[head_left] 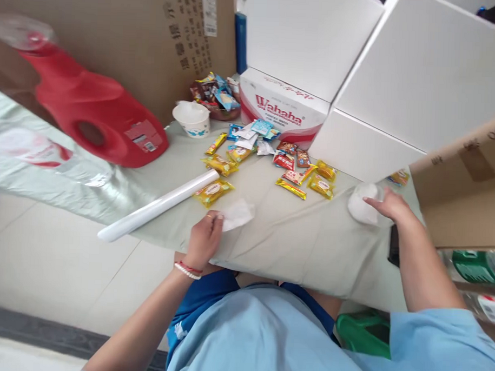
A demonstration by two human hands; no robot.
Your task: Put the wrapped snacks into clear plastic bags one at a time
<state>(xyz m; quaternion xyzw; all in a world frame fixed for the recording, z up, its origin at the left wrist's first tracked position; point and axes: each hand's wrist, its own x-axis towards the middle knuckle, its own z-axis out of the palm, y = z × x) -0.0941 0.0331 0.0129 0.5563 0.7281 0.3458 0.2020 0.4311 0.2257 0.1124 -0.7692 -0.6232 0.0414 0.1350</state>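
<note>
Evidently light and limp, a crumpled white plastic bag (pixel 237 214) sits pinched in the left hand (pixel 204 239); the right hand (pixel 387 205) rests flat on a soft white wad (pixel 362 208), best gripped at its edges.

We reach both arms forward from the bottom of the view, bare from the short sleeves down. Our left hand (pixel 205 235) sits nearer the body, wrist bent slightly up, knuckles toward the camera, the fingers curled in and pinched together at the tips; a ring shows on one finger, and a red and white band circles the wrist. Our right hand (pixel 387 205) stretches farther out, forearm angling in from the lower right, palm down and fingers spread loosely and pointing left. Its fingertips seem to press down, though the angle leaves that uncertain.
</note>
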